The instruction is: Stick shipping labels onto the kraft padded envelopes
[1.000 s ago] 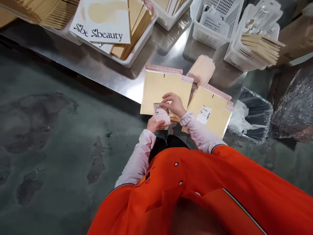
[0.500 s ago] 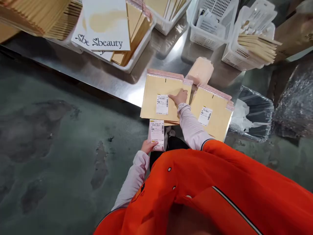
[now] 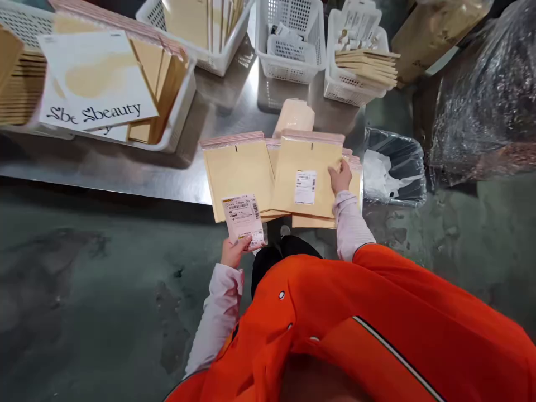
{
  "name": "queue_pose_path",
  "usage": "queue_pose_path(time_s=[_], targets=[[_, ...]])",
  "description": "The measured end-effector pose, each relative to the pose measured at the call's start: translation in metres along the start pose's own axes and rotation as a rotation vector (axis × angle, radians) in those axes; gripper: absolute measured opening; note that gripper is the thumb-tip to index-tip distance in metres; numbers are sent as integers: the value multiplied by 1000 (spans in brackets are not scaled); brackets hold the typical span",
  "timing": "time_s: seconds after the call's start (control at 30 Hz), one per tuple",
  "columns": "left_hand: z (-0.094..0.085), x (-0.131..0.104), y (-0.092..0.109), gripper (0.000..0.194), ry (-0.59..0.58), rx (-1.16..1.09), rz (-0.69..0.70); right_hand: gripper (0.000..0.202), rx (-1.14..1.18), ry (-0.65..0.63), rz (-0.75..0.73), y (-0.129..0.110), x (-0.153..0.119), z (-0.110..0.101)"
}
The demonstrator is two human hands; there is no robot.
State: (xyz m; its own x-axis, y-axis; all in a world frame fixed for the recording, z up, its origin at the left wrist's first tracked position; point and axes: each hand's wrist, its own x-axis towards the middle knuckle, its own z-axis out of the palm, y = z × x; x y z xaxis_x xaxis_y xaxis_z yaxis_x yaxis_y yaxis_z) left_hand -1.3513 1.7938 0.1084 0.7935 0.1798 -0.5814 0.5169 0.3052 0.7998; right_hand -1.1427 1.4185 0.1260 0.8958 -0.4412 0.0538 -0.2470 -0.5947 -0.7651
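My left hand (image 3: 237, 249) grips a small stack of printed shipping labels (image 3: 242, 215) below the table's front edge. Behind them lies a pile of yellow padded envelopes (image 3: 238, 167) with no label on the top one. My right hand (image 3: 340, 177) is closed on the right edge of a labelled envelope (image 3: 288, 167), whose white label (image 3: 305, 187) sits near its middle. That envelope overlaps more envelopes on the right side. A pale pink roll or bundle (image 3: 294, 115) stands just behind them.
On the metal table (image 3: 159, 180), a white basket (image 3: 184, 111) holds envelopes and "Sbeauty" cards (image 3: 100, 78). More baskets (image 3: 293, 70) stand at the back. A plastic-lined bin (image 3: 412, 167) is right of the table, near a plastic-wrapped stack (image 3: 481, 100).
The view has shifted right. My right hand has moved the labelled envelope from the left pile onto the right one. My left hand has raised the labels towards the left pile.
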Motion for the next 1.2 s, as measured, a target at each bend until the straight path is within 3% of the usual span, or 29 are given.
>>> queue_pose_path(time_s=[0.07,0.1,0.17,0.2,0.23,0.3,0.37,0.47,0.63,0.7,0.8,0.97,1.0,1.07,1.13,1.2], targets=[[16,2,1,67,-35,-18,-35,91,-79,-4,49,-2,-19,-13],[24,4,2,66,-48,-17,-48,101,-65,-103,34,-9,-34,-9],[38,10,6,62,-81,21,-38,108,77,-456,-39,-32,-75,16],[43,13,9,60,-102,51,-22,104,219,-669,-48,-45,-98,31],[46,16,13,57,-120,80,-2,91,361,-792,-34,-56,-122,46],[48,21,21,55,-97,95,75,65,524,-911,-4,-74,-162,68],[46,26,29,55,-1,47,177,55,523,-949,-3,-84,-183,77],[43,30,33,48,108,-26,246,52,421,-946,-25,-91,-181,77],[49,32,17,48,308,-107,183,27,242,-947,-243,-109,-154,81],[50,33,8,45,319,-143,142,20,110,-974,-303,-119,-147,90],[46,37,-3,40,199,-183,36,12,6,-915,-355,-135,-127,120],[28,30,-32,52,72,-206,-207,10,-141,-710,-412,-157,-74,195],[24,23,-40,53,74,-195,-221,12,-168,-690,-421,-157,-65,205],[13,4,-55,52,89,-160,-230,33,-199,-652,-437,-150,-54,216],[3,-18,-66,48,102,-123,-238,66,-231,-554,-380,-136,-47,213],[-8,-34,-71,46,109,-95,-245,87,-279,-436,-226,-118,-44,203]])
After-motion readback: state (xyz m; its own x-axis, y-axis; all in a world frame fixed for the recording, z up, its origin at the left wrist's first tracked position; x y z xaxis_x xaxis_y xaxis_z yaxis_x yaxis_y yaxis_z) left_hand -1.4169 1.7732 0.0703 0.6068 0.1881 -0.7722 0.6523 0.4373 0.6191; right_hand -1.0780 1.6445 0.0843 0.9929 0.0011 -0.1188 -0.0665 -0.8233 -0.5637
